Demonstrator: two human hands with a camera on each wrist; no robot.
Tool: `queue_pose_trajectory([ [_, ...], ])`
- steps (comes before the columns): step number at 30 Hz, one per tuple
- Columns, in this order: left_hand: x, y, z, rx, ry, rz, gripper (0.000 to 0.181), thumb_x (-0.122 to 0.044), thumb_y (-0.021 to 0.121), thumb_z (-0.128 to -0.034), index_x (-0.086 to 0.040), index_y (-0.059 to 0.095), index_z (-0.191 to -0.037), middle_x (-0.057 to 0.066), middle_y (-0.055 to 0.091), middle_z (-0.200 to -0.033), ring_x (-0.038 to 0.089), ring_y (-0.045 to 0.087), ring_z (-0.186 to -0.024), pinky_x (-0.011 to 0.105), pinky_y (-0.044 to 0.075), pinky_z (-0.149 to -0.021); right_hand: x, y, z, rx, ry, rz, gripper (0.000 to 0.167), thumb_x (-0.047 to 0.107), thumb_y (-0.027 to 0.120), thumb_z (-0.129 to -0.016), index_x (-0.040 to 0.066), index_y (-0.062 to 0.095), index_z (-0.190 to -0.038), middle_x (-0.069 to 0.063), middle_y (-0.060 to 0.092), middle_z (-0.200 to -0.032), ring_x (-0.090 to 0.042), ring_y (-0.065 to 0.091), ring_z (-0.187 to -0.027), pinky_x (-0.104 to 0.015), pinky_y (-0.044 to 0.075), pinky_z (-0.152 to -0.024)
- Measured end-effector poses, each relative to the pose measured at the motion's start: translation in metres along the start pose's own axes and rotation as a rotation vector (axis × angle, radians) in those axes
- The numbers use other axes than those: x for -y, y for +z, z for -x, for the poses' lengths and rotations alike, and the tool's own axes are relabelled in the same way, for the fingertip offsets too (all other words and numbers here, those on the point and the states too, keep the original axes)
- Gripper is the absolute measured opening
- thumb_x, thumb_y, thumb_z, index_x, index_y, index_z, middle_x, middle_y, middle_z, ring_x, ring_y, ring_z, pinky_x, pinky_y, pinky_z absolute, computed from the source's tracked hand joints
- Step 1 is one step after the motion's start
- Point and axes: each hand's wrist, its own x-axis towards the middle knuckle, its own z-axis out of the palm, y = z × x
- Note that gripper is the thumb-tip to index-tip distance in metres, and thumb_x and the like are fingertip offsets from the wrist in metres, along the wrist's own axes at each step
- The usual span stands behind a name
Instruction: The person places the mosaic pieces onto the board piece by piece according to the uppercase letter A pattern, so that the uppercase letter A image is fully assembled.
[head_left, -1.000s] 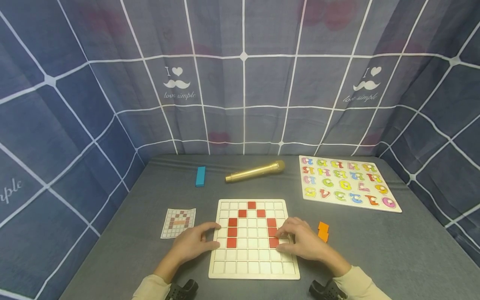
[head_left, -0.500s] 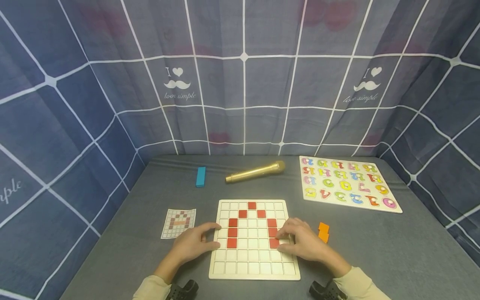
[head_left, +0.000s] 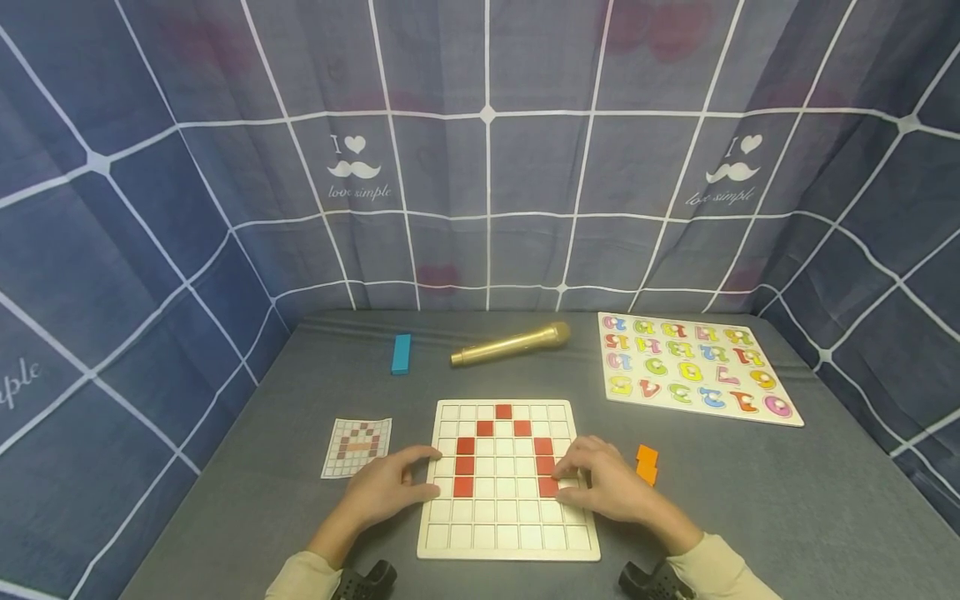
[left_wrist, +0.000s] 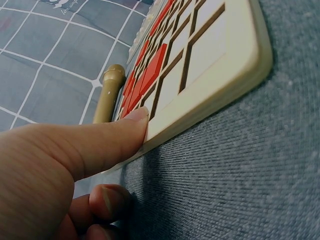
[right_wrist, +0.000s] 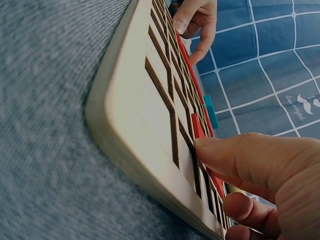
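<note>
A cream grid board [head_left: 510, 552] lies in front of me, with several red square tiles [head_left: 465, 465] set in an arch. My left hand [head_left: 381, 490] touches the board's left rim with thumb and forefinger apart; the left wrist view shows the thumb [left_wrist: 115, 142] lying on the rim. At the right side, my right hand [head_left: 606, 482] pinches the lowest right red tile [head_left: 547, 487] between thumb and forefinger. That tile stands slightly proud of the grid in the right wrist view; the forefinger's contact is hidden there. Orange tiles [head_left: 647, 465] lie right of this hand.
A small pattern card [head_left: 358, 428] with a coloured grid lies by the left hand. Behind the board are a blue block [head_left: 401, 354] and a gold microphone [head_left: 510, 344]. A number puzzle board [head_left: 701, 402] lies back right. A checked curtain [head_left: 480, 167] encloses the grey table.
</note>
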Motion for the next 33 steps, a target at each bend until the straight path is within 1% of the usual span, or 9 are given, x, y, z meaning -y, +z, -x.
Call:
queue_pose_trajectory([
  [7, 0.001, 0.001, -0.001, -0.007, -0.005, -0.011, 0.046, -0.040, 0.079, -0.0782, -0.028, 0.066, -0.121, -0.008, 0.048, -0.063, 0.005, 0.037, -0.051, 0.022, 0.028, -0.047, -0.001, -0.001, 0.001, -0.001, -0.002, -0.015, 0.016, 0.029, 0.081, -0.078, 0.027, 0.072, -0.091, 0.019, 0.060, -0.090, 0.000, 0.047, -0.088, -0.030, 0.035, -0.081],
  [12, 0.001, 0.001, -0.001, -0.003, 0.001, -0.007, 0.046, -0.040, 0.079, -0.0782, -0.028, 0.066, -0.121, -0.008, 0.048, -0.063, 0.005, 0.037, -0.051, 0.022, 0.028, -0.047, -0.005, -0.003, 0.001, -0.016, -0.021, -0.058, 0.015, 0.028, 0.080, -0.079, 0.026, 0.072, -0.092, 0.016, 0.060, -0.088, -0.001, 0.047, -0.084, -0.025, 0.037, -0.075],
  [16, 0.000, 0.001, -0.002, 0.006, 0.011, -0.009, 0.046, -0.041, 0.079, -0.0788, -0.028, 0.066, -0.121, -0.008, 0.048, -0.063, 0.005, 0.036, -0.051, 0.022, 0.028, -0.047, -0.017, -0.018, 0.005, -0.103, -0.008, -0.078, 0.016, 0.021, 0.081, -0.079, 0.021, 0.073, -0.093, 0.010, 0.059, -0.084, -0.001, 0.047, -0.077, -0.022, 0.039, -0.068],
  [18, 0.000, 0.001, -0.003, 0.010, 0.013, -0.011, 0.046, -0.041, 0.078, -0.0791, -0.029, 0.066, -0.121, -0.009, 0.048, -0.063, 0.005, 0.036, -0.051, 0.022, 0.028, -0.047, -0.024, -0.031, 0.010, -0.147, 0.057, -0.070, 0.016, 0.019, 0.081, -0.079, 0.017, 0.073, -0.093, 0.007, 0.059, -0.084, 0.000, 0.048, -0.075, -0.021, 0.041, -0.066],
  [20, 0.000, 0.001, -0.003, 0.012, 0.015, -0.014, 0.046, -0.041, 0.078, -0.0791, -0.029, 0.066, -0.121, -0.009, 0.048, -0.063, 0.005, 0.037, -0.051, 0.022, 0.028, -0.047, -0.032, -0.047, 0.017, -0.177, 0.155, -0.043, 0.016, 0.020, 0.081, -0.080, 0.016, 0.073, -0.094, 0.006, 0.061, -0.086, 0.001, 0.051, -0.076, -0.021, 0.044, -0.065],
  [23, -0.001, 0.000, -0.003, 0.012, 0.017, -0.016, 0.046, -0.041, 0.079, -0.0790, -0.028, 0.066, -0.121, -0.009, 0.048, -0.063, 0.005, 0.036, -0.051, 0.022, 0.028, -0.047, -0.042, -0.068, 0.031, -0.173, 0.302, -0.001, 0.018, 0.024, 0.079, -0.082, 0.015, 0.074, -0.096, 0.001, 0.067, -0.094, -0.005, 0.061, -0.082, -0.024, 0.048, -0.069],
  [25, -0.001, -0.001, -0.003, 0.013, 0.017, -0.015, 0.046, -0.040, 0.079, -0.0791, -0.028, 0.066, -0.121, -0.009, 0.048, -0.063, 0.005, 0.036, -0.051, 0.022, 0.028, -0.047, -0.049, -0.077, 0.041, -0.168, 0.364, 0.025, 0.020, 0.027, 0.079, -0.083, 0.015, 0.074, -0.098, 0.000, 0.068, -0.096, -0.006, 0.062, -0.082, -0.024, 0.048, -0.069],
  [30, -0.001, -0.001, -0.001, 0.008, 0.001, -0.011, 0.046, -0.040, 0.079, -0.0782, -0.028, 0.066, -0.121, -0.008, 0.047, -0.063, 0.006, 0.037, -0.051, 0.023, 0.028, -0.047, -0.063, -0.080, 0.055, -0.125, 0.438, 0.043, 0.022, 0.030, 0.079, -0.082, 0.016, 0.074, -0.098, 0.002, 0.066, -0.090, 0.002, 0.052, -0.074, -0.023, 0.043, -0.064],
  [33, 0.000, -0.001, 0.000, 0.007, -0.003, -0.005, 0.047, -0.040, 0.079, -0.0776, -0.028, 0.066, -0.121, -0.008, 0.048, -0.063, 0.006, 0.037, -0.051, 0.023, 0.028, -0.047, -0.067, -0.077, 0.057, -0.106, 0.453, 0.047, 0.025, 0.032, 0.079, -0.082, 0.015, 0.075, -0.099, 0.003, 0.066, -0.087, 0.000, 0.050, -0.072, -0.023, 0.041, -0.063],
])
